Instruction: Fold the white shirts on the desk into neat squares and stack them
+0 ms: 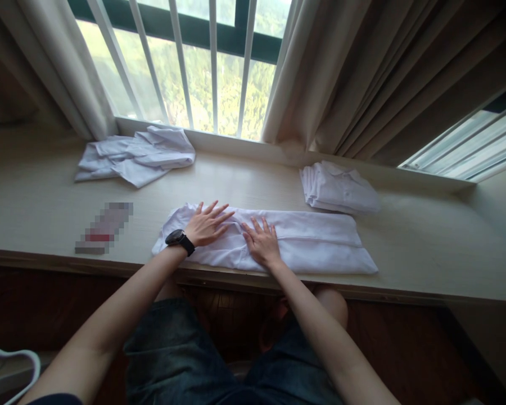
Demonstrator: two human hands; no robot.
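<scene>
Mid-fold here: both hands lie flat and open on the white shirt (278, 239), left hand (206, 225) and right hand (262, 243) pressing, gripping nothing. The shirt is a long strip running left-right along the surface's (34, 197) near edge. I'd guess folding it end over end comes next.

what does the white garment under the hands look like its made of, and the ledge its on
White garment: thin woven cloth, probably cotton or a blend, matte, with soft creases and folds. Ledge: pale wood-look board, likely laminate, with faint straight grain and a slight sheen.
</scene>
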